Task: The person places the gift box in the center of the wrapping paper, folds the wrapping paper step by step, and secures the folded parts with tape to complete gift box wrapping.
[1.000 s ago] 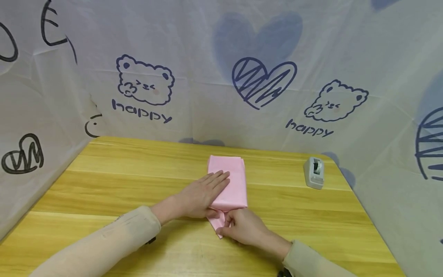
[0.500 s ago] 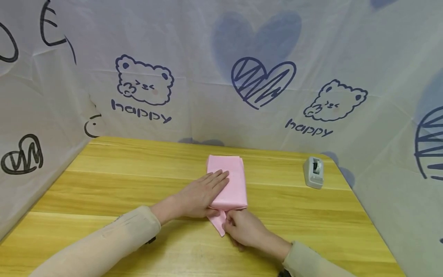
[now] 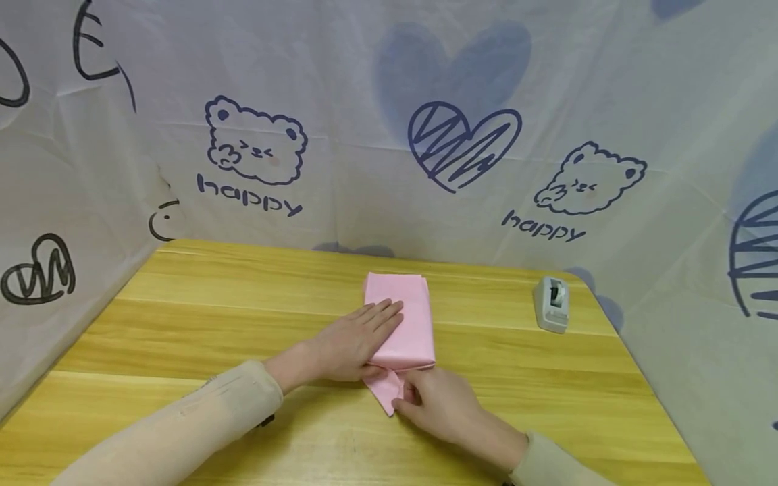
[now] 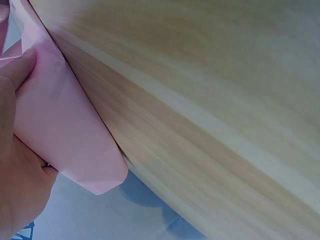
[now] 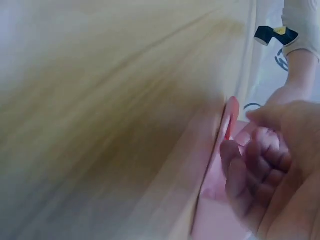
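A box-shaped package wrapped in pink paper (image 3: 413,324) lies on the wooden table. My left hand (image 3: 349,347) rests flat on its left side, fingers extended over the top, with the thumb down at the near end. From that end a folded, pointed paper flap (image 3: 383,390) sticks out toward me. My right hand (image 3: 444,405) is beside the flap, its fingers loosely bent and touching the paper's right edge. In the right wrist view, a gap shows between the thumb and fingers of the right hand (image 5: 280,175). What lies inside the wrapping is hidden.
A grey tape dispenser (image 3: 552,305) stands at the table's back right. Behind and beside the table (image 3: 213,304) hangs a white cloth (image 3: 352,189) printed with hearts and bears.
My right hand first had its fingers at the flap's tip, then slid along its edge, and has now shifted slightly right, showing more of the flap. The left hand has stayed in place.
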Tool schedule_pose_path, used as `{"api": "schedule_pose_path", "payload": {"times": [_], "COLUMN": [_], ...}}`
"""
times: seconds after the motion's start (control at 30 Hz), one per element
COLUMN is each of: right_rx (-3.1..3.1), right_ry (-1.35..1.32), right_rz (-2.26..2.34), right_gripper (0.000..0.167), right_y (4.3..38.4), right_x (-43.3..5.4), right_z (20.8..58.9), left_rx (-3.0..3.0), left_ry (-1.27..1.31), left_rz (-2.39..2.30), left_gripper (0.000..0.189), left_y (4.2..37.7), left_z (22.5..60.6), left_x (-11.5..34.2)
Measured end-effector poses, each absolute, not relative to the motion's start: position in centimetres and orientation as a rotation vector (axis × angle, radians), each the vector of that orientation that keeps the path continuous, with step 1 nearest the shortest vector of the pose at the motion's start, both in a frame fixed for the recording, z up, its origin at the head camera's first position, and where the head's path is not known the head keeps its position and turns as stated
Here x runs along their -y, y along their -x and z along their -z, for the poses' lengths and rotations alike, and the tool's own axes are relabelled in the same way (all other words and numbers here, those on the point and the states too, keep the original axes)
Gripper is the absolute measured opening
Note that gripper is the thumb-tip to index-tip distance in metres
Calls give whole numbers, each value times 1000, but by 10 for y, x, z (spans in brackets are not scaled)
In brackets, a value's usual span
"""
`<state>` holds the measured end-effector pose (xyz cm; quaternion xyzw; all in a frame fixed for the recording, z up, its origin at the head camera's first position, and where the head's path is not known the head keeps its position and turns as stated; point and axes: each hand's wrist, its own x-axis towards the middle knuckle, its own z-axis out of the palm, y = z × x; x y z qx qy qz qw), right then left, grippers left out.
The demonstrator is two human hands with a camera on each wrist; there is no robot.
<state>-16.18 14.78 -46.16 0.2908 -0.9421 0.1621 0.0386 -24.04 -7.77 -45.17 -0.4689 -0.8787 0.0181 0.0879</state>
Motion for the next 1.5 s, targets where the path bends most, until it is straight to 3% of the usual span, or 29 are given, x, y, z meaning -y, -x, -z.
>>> {"api": "schedule_pose_path", "payload": {"times": [0.13, 0.33, 0.57, 0.93, 1.5], "right_rx": [2732, 2608, 2675, 2712, 2770], "right_ry": [-1213, -1528, -1493, -1510, -1565], "right_rz": [-390, -95, 45, 48, -41], "right_gripper": [15, 47, 60, 66, 73], "right_y": [156, 150, 149, 151, 151], "right_x": [-154, -156, -161, -169, -176], "right_z": [458, 461, 463, 466, 467], "left_rx": [2610, 2619, 2623, 2650, 2694], "left_ry": [1391, 1399, 1395, 1394, 1419], "left_rz": [-72, -60, -71, -57, 102], "left_gripper": [90, 91, 92, 103, 103], "left_y": [240, 240, 240, 239, 241], "left_z": [451, 451, 451, 450, 445], "left_x": [77, 76, 75, 77, 83]}}
